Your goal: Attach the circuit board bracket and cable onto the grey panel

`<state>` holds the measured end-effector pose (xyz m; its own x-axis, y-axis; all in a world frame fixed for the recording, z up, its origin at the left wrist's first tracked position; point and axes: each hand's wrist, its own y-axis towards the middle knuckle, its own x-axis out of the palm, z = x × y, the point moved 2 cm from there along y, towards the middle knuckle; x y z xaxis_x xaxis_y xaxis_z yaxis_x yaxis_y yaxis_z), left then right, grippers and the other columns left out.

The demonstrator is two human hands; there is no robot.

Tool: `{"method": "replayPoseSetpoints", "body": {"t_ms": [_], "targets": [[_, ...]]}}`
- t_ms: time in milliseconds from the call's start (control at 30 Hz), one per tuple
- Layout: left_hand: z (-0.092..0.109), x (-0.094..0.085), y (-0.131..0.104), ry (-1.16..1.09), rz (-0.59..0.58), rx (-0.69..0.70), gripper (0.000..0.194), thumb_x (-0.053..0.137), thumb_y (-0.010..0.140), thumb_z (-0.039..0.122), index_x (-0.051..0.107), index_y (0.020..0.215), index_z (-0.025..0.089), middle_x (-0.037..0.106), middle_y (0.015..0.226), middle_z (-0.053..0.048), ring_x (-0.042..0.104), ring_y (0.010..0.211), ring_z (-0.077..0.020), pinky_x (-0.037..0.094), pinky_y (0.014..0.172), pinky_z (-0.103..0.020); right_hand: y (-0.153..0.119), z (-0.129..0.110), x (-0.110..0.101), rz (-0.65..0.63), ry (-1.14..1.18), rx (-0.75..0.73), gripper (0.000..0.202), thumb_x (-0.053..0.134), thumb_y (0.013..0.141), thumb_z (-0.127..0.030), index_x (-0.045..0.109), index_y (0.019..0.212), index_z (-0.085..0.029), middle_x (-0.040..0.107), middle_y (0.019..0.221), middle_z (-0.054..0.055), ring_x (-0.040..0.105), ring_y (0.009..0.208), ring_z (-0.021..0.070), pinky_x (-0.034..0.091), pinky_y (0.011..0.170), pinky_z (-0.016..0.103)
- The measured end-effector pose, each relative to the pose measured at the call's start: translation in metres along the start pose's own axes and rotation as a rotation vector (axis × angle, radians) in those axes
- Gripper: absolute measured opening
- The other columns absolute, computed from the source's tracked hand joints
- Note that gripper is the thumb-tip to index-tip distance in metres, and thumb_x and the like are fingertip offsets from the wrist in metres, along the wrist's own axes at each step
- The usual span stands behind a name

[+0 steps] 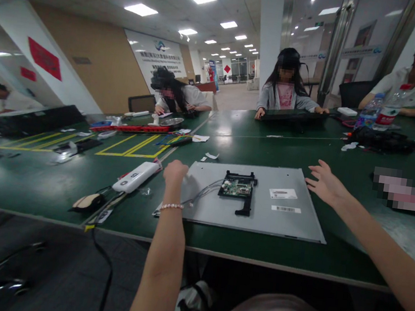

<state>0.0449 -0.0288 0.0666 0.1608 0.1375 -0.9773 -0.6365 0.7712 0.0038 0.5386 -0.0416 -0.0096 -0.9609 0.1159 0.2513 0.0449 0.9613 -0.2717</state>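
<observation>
A flat grey metal display panel [212, 176] lies in front of me, back side up. On it sits a green circuit board [237, 186] in a black plastic bracket [245, 204], with thin grey cables [206, 192] running left from it. My left hand [176, 172], a beaded bracelet on its wrist, is closed at the panel's left edge; whatever its curled fingers grip is hidden. At the right edge, my right hand [324, 182] is open with fingers spread, close against the panel's upper corner. Whether it touches the panel I cannot tell.
Left of the panel are a white power strip-like device [136, 176], a black and beige mouse-like object [88, 202] and a cable hanging off the table edge. Across the green table [232, 141], a person holds a dark panel [292, 117]. Bottles [389, 110] stand far right; other people sit around.
</observation>
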Motion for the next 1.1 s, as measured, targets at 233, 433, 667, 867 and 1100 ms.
{"method": "replayPoseSetpoints", "body": {"t_ms": [233, 433, 667, 867, 1100], "targets": [[0.005, 0.001, -0.001, -0.147, -0.091, 0.049, 0.026, 0.051, 0.082, 0.02, 0.069, 0.1, 0.012, 0.073, 0.075, -0.015, 0.072, 0.08, -0.028, 0.052, 0.079, -0.035, 0.012, -0.01, -0.018, 0.086, -0.019, 0.027, 0.084, 0.063, 0.076, -0.036, 0.017, 0.145, -0.043, 0.015, 0.16, 0.009, 0.036, 0.138, 0.0325, 0.044, 0.1, 0.055], [0.011, 0.009, 0.003, -0.225, -0.124, 0.121, 0.026, 0.05, 0.083, 0.023, 0.067, 0.101, 0.015, 0.072, 0.068, -0.01, 0.072, 0.068, -0.0238, 0.053, 0.067, -0.028, 0.016, -0.014, -0.028, 0.135, -0.169, -0.019, 0.077, 0.051, 0.079, -0.042, 0.012, 0.146, -0.039, 0.021, 0.157, 0.011, 0.043, 0.133, 0.0307, 0.051, 0.092, 0.052], [0.019, 0.023, 0.008, -0.351, -0.225, 0.157, 0.034, 0.05, 0.086, 0.026, 0.062, 0.112, 0.01, 0.074, 0.077, -0.015, 0.072, 0.067, -0.0224, 0.044, 0.045, -0.02, 0.019, -0.019, -0.036, 0.258, 0.01, 0.011, 0.081, 0.059, 0.075, -0.032, 0.018, 0.144, -0.042, 0.019, 0.158, 0.01, 0.039, 0.136, 0.0321, 0.052, 0.086, 0.045], [0.026, 0.032, 0.006, -0.432, -0.283, 0.182, 0.038, 0.047, 0.089, 0.027, 0.055, 0.12, 0.007, 0.074, 0.081, -0.018, 0.072, 0.065, -0.0216, 0.038, 0.039, -0.018, 0.025, -0.019, -0.047, 0.298, -0.05, -0.018, 0.076, 0.056, 0.078, -0.034, 0.018, 0.144, -0.041, 0.019, 0.158, 0.01, 0.037, 0.138, 0.0289, 0.053, 0.087, 0.041], [0.032, 0.037, 0.005, -0.469, -0.32, 0.203, 0.041, 0.045, 0.094, 0.032, 0.05, 0.126, 0.007, 0.074, 0.084, -0.02, 0.073, 0.066, -0.0219, 0.036, 0.039, -0.017, 0.032, -0.015, -0.055, 0.332, -0.208, -0.078, 0.08, 0.056, 0.078, -0.038, 0.015, 0.147, -0.038, 0.023, 0.157, 0.01, 0.036, 0.139, 0.0264, 0.051, 0.094, 0.039]]}}
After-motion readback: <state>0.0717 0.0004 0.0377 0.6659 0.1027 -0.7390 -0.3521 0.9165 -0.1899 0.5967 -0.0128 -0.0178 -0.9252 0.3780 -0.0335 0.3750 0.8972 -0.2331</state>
